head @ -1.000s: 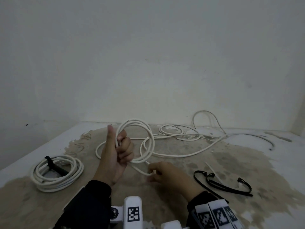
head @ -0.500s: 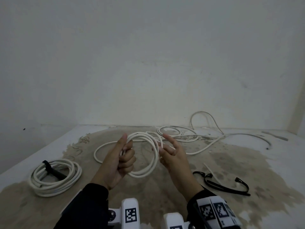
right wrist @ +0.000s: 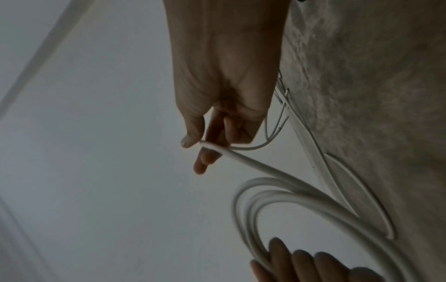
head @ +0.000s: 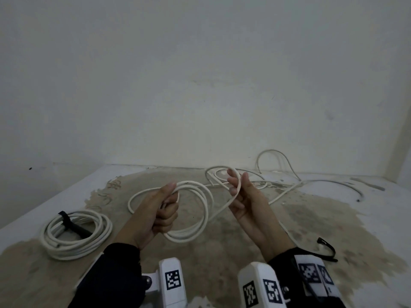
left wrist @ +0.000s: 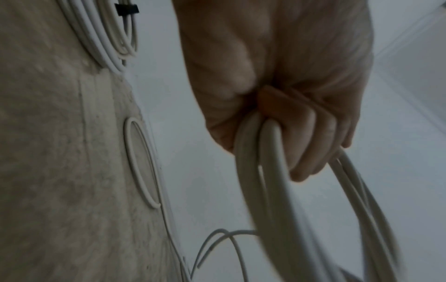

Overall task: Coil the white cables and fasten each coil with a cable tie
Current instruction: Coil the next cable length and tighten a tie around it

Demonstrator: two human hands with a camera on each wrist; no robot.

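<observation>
My left hand (head: 169,202) grips a part-made coil of white cable (head: 201,221) in its fist above the floor; the left wrist view shows its fingers (left wrist: 311,145) curled round several strands (left wrist: 260,171). To the right, my right hand (head: 239,188) is raised palm-up and holds one strand of the same cable (head: 222,208) between thumb and fingers. That strand (right wrist: 253,166) runs from it back to the coil. The cable's free length trails to loose loops (head: 278,187) at the back. A finished coil (head: 75,235) with a black tie (head: 66,221) lies on the left.
A black cable tie (head: 327,250) lies on the floor to the right of my right wrist. More loose white cable (head: 278,163) arches by the back wall. The stained floor (head: 222,247) meets plain walls behind and at the far right.
My right hand rose from the floor to the coil, then moved right and away from the left hand, drawing a strand out. The left hand tilted lower, still gripping the coil.
</observation>
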